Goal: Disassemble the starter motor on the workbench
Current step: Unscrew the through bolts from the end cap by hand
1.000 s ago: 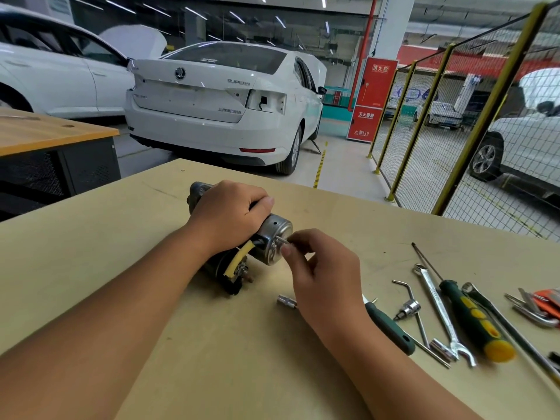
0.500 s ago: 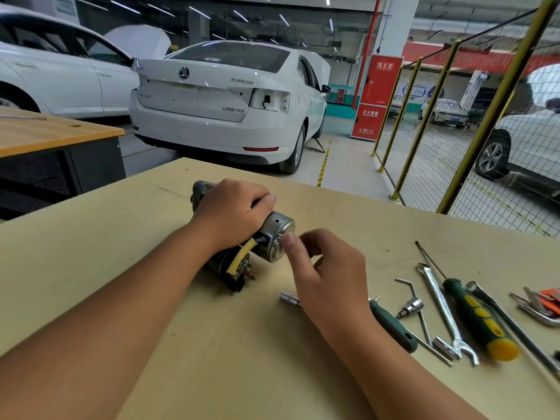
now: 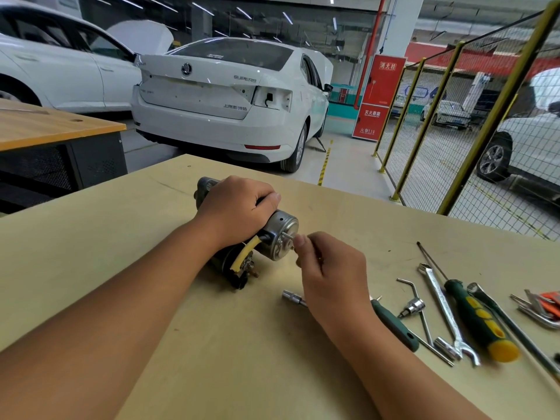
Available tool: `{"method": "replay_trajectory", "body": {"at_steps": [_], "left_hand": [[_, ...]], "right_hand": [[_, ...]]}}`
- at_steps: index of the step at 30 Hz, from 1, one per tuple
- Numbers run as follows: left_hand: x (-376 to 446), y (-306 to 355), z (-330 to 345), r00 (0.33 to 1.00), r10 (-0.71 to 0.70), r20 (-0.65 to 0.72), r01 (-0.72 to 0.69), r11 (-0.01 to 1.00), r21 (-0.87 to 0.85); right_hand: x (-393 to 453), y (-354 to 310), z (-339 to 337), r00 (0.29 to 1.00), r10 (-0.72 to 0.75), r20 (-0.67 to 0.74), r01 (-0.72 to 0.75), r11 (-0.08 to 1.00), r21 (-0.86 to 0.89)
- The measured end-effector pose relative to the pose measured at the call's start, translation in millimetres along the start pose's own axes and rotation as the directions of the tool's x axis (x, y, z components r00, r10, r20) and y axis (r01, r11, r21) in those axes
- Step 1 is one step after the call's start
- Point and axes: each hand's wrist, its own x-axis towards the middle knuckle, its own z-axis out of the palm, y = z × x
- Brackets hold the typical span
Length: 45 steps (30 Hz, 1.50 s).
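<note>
Starter motor [image 3: 280,234]: shiny round metal end cap

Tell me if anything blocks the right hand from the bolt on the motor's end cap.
Nothing visible does. The right hand already has its fingertips at the bolt protruding from the starter motor, which the left hand grips.

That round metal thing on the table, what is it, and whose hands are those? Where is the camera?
The camera sits on a person's head and looks down, so you see their own two arms. The round metal thing is a car's starter motor, lying on a wooden workbench. The left hand grips the motor to hold it steady. The right hand pinches a thin bolt sticking out of the motor's shiny end. Beside the right hand lie tools: a wrench, a green and yellow screwdriver and a small socket. White cars are parked behind.
</note>
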Motion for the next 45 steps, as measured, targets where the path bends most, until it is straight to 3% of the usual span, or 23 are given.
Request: {"method": "replay_trajectory", "body": {"at_steps": [16, 25, 30, 45], "left_hand": [[0.3, 0.2, 0.5, 1.0, 0.005, 0.013, -0.005, 1.0, 0.001], [0.1, -1.0, 1.4, 1.0, 0.008, 0.008, -0.008, 1.0, -0.005], [0.4, -1.5, 2.4, 1.0, -0.001, 0.003, 0.001, 1.0, 0.004], [0.0, -0.3, 1.4, 1.0, -0.007, 0.014, 0.007, 1.0, -0.01]], "right_hand": [[-2.0, -1.6, -1.1, 1.0, -0.013, -0.001, 0.013, 0.999, 0.046], [-3.1, -2.7, -2.6, 1.0, 0.006, 0.022, -0.006, 1.0, -0.005], [-1.7, -4.9, -1.7, 0.998, -0.044, 0.039, 0.049, 0.991, -0.126], [-3.0, -6.0, -2.8, 1.0, -0.004, 0.015, 0.005, 0.997, -0.071]]}}
